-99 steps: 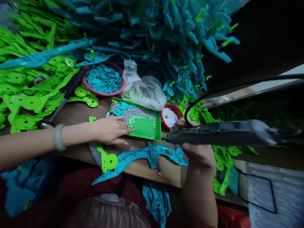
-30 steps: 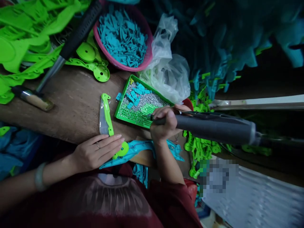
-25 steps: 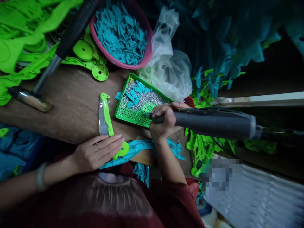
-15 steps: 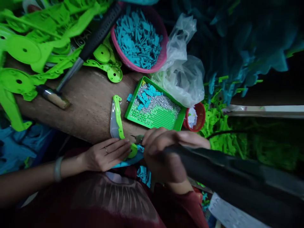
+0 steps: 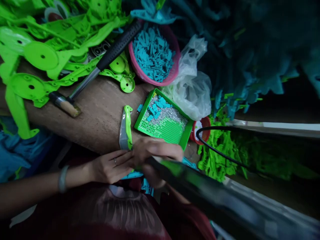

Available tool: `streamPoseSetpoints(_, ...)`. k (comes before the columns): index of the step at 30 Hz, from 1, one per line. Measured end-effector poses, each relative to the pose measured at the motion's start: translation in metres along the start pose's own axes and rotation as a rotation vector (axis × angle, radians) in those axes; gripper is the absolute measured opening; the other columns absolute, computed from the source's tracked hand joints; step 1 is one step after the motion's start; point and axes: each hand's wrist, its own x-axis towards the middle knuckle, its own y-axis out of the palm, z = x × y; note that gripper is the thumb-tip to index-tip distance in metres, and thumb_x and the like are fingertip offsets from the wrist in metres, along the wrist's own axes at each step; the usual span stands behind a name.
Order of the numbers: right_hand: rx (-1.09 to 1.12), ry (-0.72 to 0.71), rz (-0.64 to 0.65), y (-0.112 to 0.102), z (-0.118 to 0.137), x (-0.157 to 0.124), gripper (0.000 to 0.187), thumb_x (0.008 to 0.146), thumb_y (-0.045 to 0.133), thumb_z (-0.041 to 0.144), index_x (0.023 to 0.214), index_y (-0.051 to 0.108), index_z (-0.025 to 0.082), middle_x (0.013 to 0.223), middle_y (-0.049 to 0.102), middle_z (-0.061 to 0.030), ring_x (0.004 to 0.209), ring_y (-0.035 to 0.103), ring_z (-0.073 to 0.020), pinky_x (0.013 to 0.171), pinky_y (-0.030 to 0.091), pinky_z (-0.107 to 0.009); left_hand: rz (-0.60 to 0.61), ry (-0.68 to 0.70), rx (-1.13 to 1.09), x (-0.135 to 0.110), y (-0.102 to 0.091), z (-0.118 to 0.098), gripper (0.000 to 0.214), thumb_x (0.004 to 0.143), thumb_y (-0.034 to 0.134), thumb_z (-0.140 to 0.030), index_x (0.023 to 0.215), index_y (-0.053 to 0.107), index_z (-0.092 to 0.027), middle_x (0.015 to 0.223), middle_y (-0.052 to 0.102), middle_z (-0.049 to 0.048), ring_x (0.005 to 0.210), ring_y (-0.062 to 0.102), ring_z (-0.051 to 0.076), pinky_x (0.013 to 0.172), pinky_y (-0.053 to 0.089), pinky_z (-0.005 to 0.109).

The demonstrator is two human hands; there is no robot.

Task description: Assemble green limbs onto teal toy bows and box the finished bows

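My left hand lies flat, fingers stretched out, pressing a green and teal plastic toy part against the wooden bench edge. My right hand is wrapped round the front of a dark electric screwdriver, whose tip points down at the part right beside my left fingers. The tip itself is hidden under my hands. Just behind them a green tray holds small silver screws and a few teal pieces.
A pink basket of teal pieces and a hammer lie at the back. Green plastic parts pile up left, teal ones right. A clear bag, a small red cup and the tool's black cable flank the tray.
My right hand brought the screwdriver from the green tray down to the toy part by my left hand. My left hand stayed pressed on the part.
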Motion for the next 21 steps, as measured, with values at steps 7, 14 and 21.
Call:
streamPoseSetpoints(7,-0.049,-0.114,-0.834,-0.06,-0.043,0.021,0.004,0.082,0.05,0.022,0.081,0.05,0.026,0.048,0.037,0.0102,0.037,0.036,-0.0087,0.044,0.038,-0.023,0.093,0.02,0.084,0.003,-0.002,0.002,0.031,0.097,0.046,-0.011,0.12,0.067,-0.01,0.132,0.064,0.0091,0.127,0.058,0.021,0.115,0.041,0.034)
streamPoseSetpoints(14,0.031,-0.038,-0.818,-0.057,-0.066,0.017,0.015,0.08,0.051,0.025,0.094,0.045,0.027,0.048,0.04,0.0124,0.037,0.04,-0.0093,0.043,0.038,-0.023,0.118,0.002,0.052,0.01,-0.002,0.001,0.032,0.097,0.045,-0.008,0.119,0.068,-0.01,0.13,0.066,0.0065,0.128,0.057,0.019,0.113,0.042,0.032)
streamPoseSetpoints(21,0.123,-0.055,-0.818,-0.061,-0.052,0.021,0.013,0.081,0.055,0.022,0.093,0.05,0.027,0.05,0.041,0.0119,0.039,0.04,-0.009,0.044,0.038,-0.022,0.11,0.041,-0.004,0.01,0.001,-0.003,0.028,0.097,0.045,-0.01,0.11,0.069,-0.012,0.12,0.071,0.0071,0.121,0.062,0.021,0.109,0.048,0.036)
